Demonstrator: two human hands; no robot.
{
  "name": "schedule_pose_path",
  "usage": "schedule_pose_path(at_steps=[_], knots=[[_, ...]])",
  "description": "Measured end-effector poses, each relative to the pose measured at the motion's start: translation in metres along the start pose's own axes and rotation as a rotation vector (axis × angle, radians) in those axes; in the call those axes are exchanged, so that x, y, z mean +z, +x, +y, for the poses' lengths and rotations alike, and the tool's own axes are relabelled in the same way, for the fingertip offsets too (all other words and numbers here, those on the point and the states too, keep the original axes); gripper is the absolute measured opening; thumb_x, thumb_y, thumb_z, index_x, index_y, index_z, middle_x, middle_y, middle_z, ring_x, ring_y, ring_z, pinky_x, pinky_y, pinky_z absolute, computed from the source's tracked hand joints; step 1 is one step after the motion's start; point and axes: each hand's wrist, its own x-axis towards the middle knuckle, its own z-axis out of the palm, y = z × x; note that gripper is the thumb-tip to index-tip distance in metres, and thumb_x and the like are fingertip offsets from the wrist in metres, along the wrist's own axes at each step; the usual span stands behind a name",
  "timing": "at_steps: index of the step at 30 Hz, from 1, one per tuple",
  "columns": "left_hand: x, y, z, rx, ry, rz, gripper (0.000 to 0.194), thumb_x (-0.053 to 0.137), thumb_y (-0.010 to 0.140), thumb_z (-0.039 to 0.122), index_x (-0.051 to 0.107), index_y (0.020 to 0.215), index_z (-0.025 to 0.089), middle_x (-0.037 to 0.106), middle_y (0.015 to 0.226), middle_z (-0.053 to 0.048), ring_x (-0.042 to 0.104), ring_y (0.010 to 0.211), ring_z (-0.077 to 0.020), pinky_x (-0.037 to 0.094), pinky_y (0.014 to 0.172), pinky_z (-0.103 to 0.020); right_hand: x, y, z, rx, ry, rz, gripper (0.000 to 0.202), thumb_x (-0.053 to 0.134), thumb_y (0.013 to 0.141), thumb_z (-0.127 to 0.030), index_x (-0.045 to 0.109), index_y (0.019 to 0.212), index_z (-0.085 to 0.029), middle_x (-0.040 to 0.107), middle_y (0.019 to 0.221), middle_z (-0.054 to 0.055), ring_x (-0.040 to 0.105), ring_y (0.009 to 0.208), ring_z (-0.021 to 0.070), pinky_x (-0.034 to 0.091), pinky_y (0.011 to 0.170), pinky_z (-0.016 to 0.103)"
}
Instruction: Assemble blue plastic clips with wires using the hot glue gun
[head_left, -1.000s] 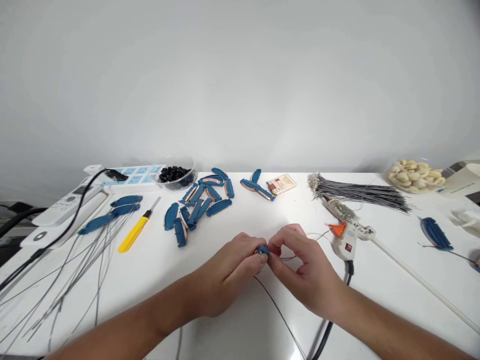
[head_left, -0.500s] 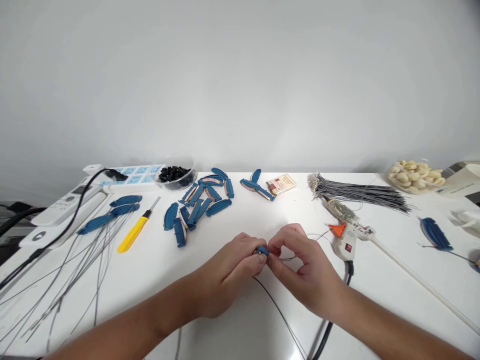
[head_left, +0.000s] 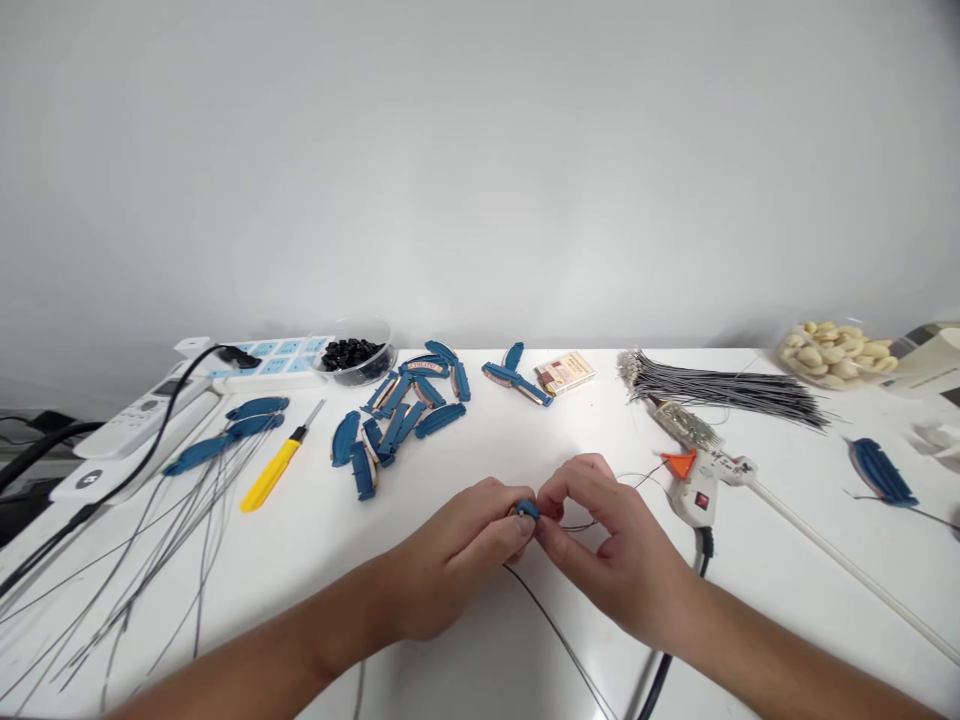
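Near the middle of the table, my left hand [head_left: 469,550] pinches a small blue piece [head_left: 527,509] between thumb and fingers. My right hand [head_left: 611,540] meets it from the right, its thumb and forefinger pressed together at the piece's edge. Whatever lies between those right fingertips is too small to make out. A thin dark wire [head_left: 559,635] runs from under my hands down to the front edge, and another thin wire [head_left: 637,478] loops out behind my right fingers. Most of the blue piece is hidden by my left fingers.
Blue pieces [head_left: 391,432] lie beyond my hands, with a small box [head_left: 565,373]. Left are a yellow screwdriver [head_left: 271,475], black bits [head_left: 351,354] and a power strip [head_left: 276,372]. Right are a glue gun [head_left: 694,490], a wire bundle [head_left: 731,388] and a bowl of pale pieces [head_left: 834,354].
The whole view has shifted slightly, so the table things appear a little lower. My hands keep nearly the same grip at the blue piece.
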Motion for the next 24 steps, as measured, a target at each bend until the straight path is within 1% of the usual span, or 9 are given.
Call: schedule_pose_path(at_steps=[5,10,13,19,24], knots=[[-0.001,0.000,-0.001,-0.025,-0.019,0.000,0.031,0.038,0.109,0.034,0.048,0.083,0.020,0.050,0.084,0.001,0.048,0.079,-0.0159,0.040,0.076,-0.029,0.000,-0.001,0.000,0.020,0.005,-0.008,0.018,0.062,0.091,-0.007,0.059,0.083,-0.024,0.062,0.082,-0.002,0.053,0.089,0.0183,0.043,0.076,0.032],[-0.001,-0.002,-0.001,-0.062,0.005,0.002,0.033,0.035,0.110,0.036,0.050,0.085,0.020,0.052,0.087,0.000,0.049,0.084,-0.0167,0.042,0.081,-0.030,0.000,-0.001,-0.001,0.017,0.015,-0.003,0.019,0.062,0.092,-0.008,0.062,0.083,-0.024,0.063,0.081,-0.002,0.054,0.089,0.0186,0.043,0.078,0.033],[-0.001,-0.003,0.001,-0.049,0.011,0.005,0.034,0.034,0.111,0.037,0.048,0.084,0.020,0.051,0.086,0.000,0.049,0.082,-0.0165,0.041,0.081,-0.031,-0.001,0.000,-0.002,0.014,0.017,-0.008,0.018,0.062,0.093,-0.009,0.063,0.083,-0.024,0.063,0.081,-0.002,0.054,0.087,0.0186,0.043,0.079,0.034],[-0.004,0.000,0.008,-0.043,0.096,-0.021,0.035,0.030,0.110,0.033,0.044,0.080,0.021,0.052,0.085,0.000,0.049,0.084,-0.0177,0.041,0.082,-0.031,-0.003,0.001,0.001,0.019,0.041,-0.018,0.019,0.063,0.094,-0.009,0.065,0.083,-0.024,0.064,0.081,-0.002,0.056,0.088,0.0181,0.043,0.081,0.035],[-0.004,0.000,0.007,-0.013,0.128,-0.010,0.037,0.028,0.111,0.035,0.043,0.080,0.021,0.052,0.085,-0.001,0.048,0.085,-0.0183,0.041,0.084,-0.031,-0.002,0.000,0.004,0.007,0.044,-0.008,0.016,0.066,0.095,-0.013,0.067,0.084,-0.025,0.064,0.081,-0.002,0.057,0.088,0.0185,0.044,0.082,0.036]])
